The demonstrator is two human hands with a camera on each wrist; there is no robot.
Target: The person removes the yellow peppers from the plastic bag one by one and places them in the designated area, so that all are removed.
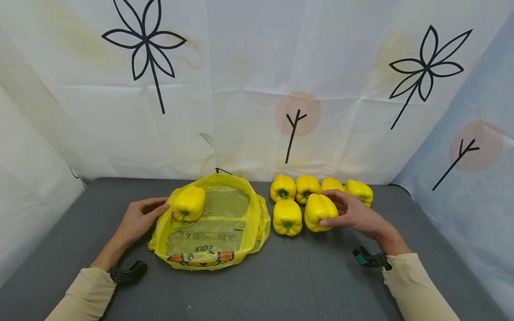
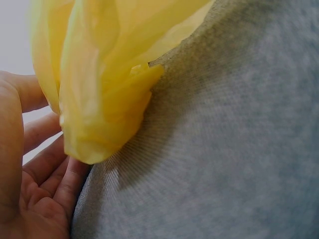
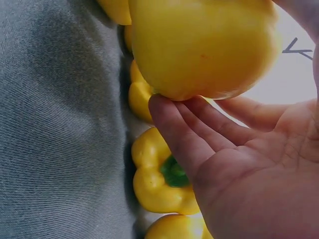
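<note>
A yellow plastic bag (image 1: 254, 218) with printed lettering lies spread with its mouth open on the table. My left hand (image 1: 138, 218) holds the bag's left rim; in the left wrist view, the hanging plastic (image 2: 104, 99) hides the fingertips. Inside the bag at the upper left sits one yellow bell pepper (image 1: 189, 203). To the right, my right hand (image 1: 357, 216) grips another yellow bell pepper (image 1: 320, 213), thumb on the near side and fingers around the far side. The right wrist view shows this pepper (image 3: 204, 45) close up against the fingers.
Beside the held pepper stands a yellow bell pepper (image 1: 287, 217), with a row of several more, such as the leftmost one (image 1: 283, 188), behind. Grey cloth covers the table (image 1: 257, 290). A printed white curtain (image 1: 249, 89) closes off the back.
</note>
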